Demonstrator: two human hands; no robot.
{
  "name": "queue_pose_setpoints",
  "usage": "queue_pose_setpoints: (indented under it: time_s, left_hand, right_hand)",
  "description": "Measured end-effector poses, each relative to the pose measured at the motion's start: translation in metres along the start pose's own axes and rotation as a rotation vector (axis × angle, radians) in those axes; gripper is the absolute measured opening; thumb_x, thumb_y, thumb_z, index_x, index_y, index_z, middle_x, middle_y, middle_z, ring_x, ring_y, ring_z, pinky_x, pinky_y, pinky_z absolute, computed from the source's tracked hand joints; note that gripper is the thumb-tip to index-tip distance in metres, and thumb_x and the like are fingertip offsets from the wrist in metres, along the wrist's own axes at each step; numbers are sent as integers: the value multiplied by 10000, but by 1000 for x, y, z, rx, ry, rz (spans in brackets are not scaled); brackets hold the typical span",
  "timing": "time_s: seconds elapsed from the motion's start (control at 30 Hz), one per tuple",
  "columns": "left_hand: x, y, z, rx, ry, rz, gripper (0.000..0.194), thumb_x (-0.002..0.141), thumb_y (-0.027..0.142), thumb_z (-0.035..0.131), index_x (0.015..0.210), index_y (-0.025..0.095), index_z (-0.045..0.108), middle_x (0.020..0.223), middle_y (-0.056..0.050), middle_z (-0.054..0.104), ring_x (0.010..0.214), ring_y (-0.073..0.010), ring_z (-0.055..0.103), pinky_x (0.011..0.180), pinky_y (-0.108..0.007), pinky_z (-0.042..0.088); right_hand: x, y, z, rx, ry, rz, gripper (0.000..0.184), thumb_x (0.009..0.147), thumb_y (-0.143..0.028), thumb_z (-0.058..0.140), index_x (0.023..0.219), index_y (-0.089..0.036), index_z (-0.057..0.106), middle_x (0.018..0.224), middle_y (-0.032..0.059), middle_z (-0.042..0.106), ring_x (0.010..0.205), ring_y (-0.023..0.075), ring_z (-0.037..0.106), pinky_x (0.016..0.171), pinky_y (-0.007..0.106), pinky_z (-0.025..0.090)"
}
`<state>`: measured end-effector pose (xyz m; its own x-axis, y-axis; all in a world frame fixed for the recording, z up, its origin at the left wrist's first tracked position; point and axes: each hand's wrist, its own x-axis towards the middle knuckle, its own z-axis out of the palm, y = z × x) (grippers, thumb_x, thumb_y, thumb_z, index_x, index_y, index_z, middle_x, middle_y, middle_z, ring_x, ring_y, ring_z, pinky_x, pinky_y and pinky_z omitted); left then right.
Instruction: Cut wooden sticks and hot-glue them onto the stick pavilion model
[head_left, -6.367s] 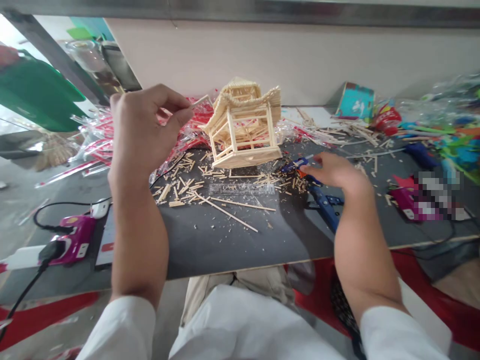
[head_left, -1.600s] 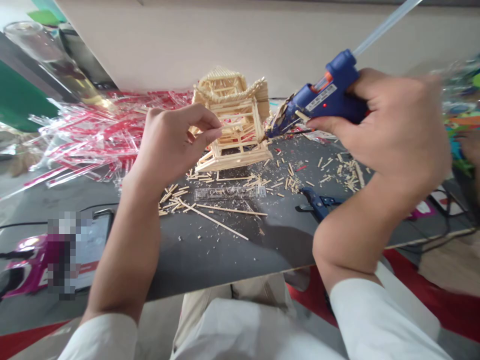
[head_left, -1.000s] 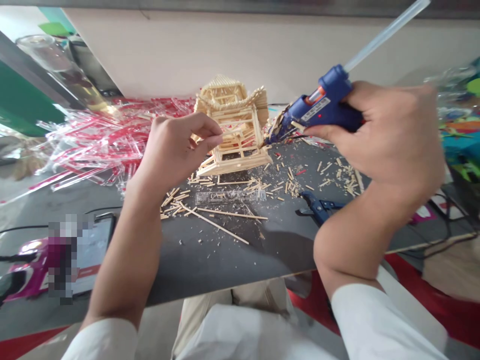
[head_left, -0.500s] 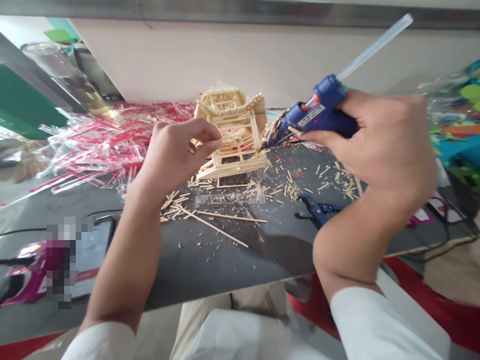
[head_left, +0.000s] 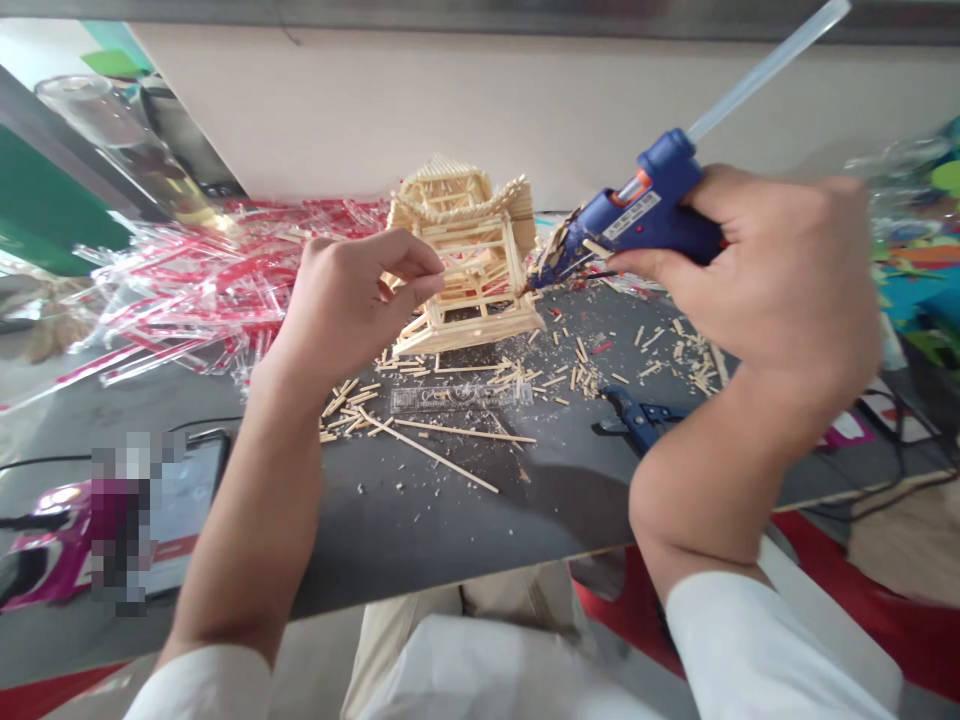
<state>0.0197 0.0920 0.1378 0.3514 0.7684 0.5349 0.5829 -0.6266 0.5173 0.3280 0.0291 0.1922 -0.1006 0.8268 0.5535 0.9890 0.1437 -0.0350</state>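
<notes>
My right hand (head_left: 787,260) grips a blue hot glue gun (head_left: 645,215) with a clear glue stick jutting from its back. The gun's dirty nozzle points down-left, at a lower right post of a small house model (head_left: 480,320) made of thin wooden sticks; I cannot tell whether it touches. In front of the model's left side, my left hand (head_left: 367,300) is closed in a pinch on a thin wooden stick (head_left: 466,268), whose end shows past the fingertips against the frame. The hand hides the model's left side.
Short stick offcuts (head_left: 352,405), a clear ruler (head_left: 461,397) and longer sticks lie before the model. Blue cutters (head_left: 637,415) lie near my right forearm. Red-and-clear plastic wrappers (head_left: 202,290) pile up at left, beside a phone (head_left: 180,510) and a purple power strip (head_left: 52,540).
Since the oldest frame, my right hand has lifted the glue gun from the table to the model. My left hand has moved in to the model's front. Lately both stay nearly still.
</notes>
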Motion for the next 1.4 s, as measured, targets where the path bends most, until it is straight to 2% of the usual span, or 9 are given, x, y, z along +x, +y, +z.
queue_pose_setpoints:
  time_s: [0.2,0.4,0.63,0.7,0.8,0.9,1.03,1.2,1.4]
  left_hand:
    - [0,0,-2,22,-10,-5,128,931,365,720,1013,308,802,927,35,825,866,-191,784,876,-349,654]
    - [0,2,-1,36,8,2,107,926,341,743,997,297,809,898,39,827,833,-190,788,866,-358,647]
    - [0,3,-7,-47,133,-51,99,937,345,773,1000,272,793,951,43,828,855,-168,774,868,-393,667]
    - [0,3,-13,-50,161,-63,109,938,351,788,1003,264,789,986,44,826,877,-176,769,856,-425,676]
    - [0,3,-23,-11,173,-113,170,951,386,791,1033,238,780,1029,48,818,940,-186,767,890,-468,674]
    - [-1,3,-30,30,184,-168,249,970,450,751,1069,222,760,1062,52,811,1015,-200,753,942,-484,650]
    - [-1,1,-36,76,141,-214,353,992,574,664,1120,250,720,1133,41,801,1188,-283,704,982,-532,599]
    - [2,0,-30,50,177,-171,236,967,444,757,1044,222,732,1004,71,800,968,-137,734,879,-391,643]
    - [3,-11,-7,-47,116,-104,187,1038,343,659,1110,170,660,988,47,810,962,-90,755,819,-282,605]
  right_hand:
    - [5,-3,5,16,34,11,415,955,-543,732,1258,-261,765,1071,173,813,993,408,760,833,466,534]
    - [-1,-3,-2,-39,-24,-26,450,920,-604,762,1192,-247,795,992,169,816,942,405,774,806,445,518]
    - [5,3,6,-8,6,88,781,1012,-754,475,1561,-207,565,1114,204,780,1074,435,756,829,456,491]
    - [5,6,9,99,66,81,968,938,-904,390,1551,-174,558,999,181,770,943,390,761,786,442,493]
    - [4,2,11,238,112,66,1138,736,-970,642,1487,-116,589,852,120,733,749,311,696,742,422,510]
    - [3,-13,13,212,93,100,979,718,-721,880,1458,-141,607,886,112,748,749,313,692,770,435,537]
    - [5,-32,23,172,-23,8,734,838,-585,839,1450,-274,580,962,99,777,867,373,734,781,458,547]
    - [13,-40,41,129,-186,-26,599,1009,-683,576,1287,-156,635,985,178,759,908,394,740,737,422,498]
    - [17,-42,51,108,-178,-24,499,1005,-603,626,1216,-152,658,949,151,751,892,390,737,720,413,493]
